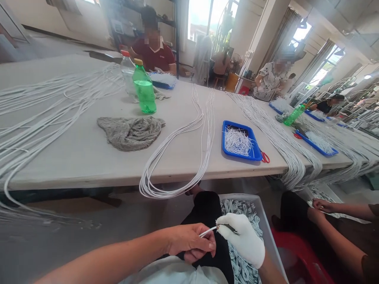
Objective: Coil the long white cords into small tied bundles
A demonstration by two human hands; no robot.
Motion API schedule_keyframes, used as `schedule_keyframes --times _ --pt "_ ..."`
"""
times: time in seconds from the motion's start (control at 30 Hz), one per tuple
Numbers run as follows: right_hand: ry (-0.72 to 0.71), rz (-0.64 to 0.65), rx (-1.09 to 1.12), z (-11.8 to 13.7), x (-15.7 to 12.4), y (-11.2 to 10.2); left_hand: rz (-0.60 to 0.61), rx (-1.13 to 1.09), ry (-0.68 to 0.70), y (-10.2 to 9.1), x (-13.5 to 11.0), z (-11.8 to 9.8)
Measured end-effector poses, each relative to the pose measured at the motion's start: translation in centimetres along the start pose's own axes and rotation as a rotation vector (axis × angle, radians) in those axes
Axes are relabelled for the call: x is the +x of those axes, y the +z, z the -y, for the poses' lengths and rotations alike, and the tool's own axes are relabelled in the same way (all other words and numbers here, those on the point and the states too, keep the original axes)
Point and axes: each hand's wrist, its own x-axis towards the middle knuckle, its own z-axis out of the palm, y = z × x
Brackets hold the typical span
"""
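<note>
Above the seated person's lap, over a grey plastic bin (267,236) of crimped white cord (238,211), the bare left hand (189,242) is clenched around a short white cord (207,232). Its exposed length lies between the hands, running nearly level across the body and rising slightly rightward. The white-gloved right hand (241,240) closes on the far end, beside a small dark object whose nature cannot be told. The left hand holds the near end. Ahead, long white cords (210,130) cross a pale table (89,173) beside a blue tray (223,142). A co-worker's hands (321,207) rest at right, apart from the person's own.
</note>
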Motion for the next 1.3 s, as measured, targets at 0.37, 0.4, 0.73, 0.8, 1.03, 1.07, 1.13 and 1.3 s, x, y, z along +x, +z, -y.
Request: schedule_keyframes --times 0.37,0.4,0.73,0.8,1.03,1.07,1.13,1.3 --pt "0.236 -0.349 0.244 -8.5 -1.3 1.1 -0.067 -0.308 0.66 1.4 -3.7 -4.7" --pt "0.2 -0.26 0.16 -8.7 -1.6 1.9 -0.178 -0.197 0.733 0.9 -4.0 -5.3" --pt "0.027 -0.05 -0.074 0.6 -2.0 -5.7 0.087 0.171 0.208 0.8 -0.6 -2.2" --pt "0.09 -0.124 0.019 -0.9 -2.0 -7.3 0.223 0.011 0.186 1.3 -0.8 -2.0" --pt "0.289 -0.516 0.378 -9.8 -1.8 -4.2 0.264 -0.359 0.531 1.3 -1.7 -3.8" --pt "0.309 -0.511 0.402 -10.7 -1.9 -3.4 0.222 -0.371 0.559 1.1 -1.7 -4.0" --pt "0.331 -0.484 0.437 -12.4 -2.4 -2.5 0.188 -0.389 0.567 0.8 -1.5 -4.2" --pt "0.362 -0.519 0.413 -15.7 -3.6 -1.3 0.171 -0.418 0.639 0.4 -1.8 -4.6"
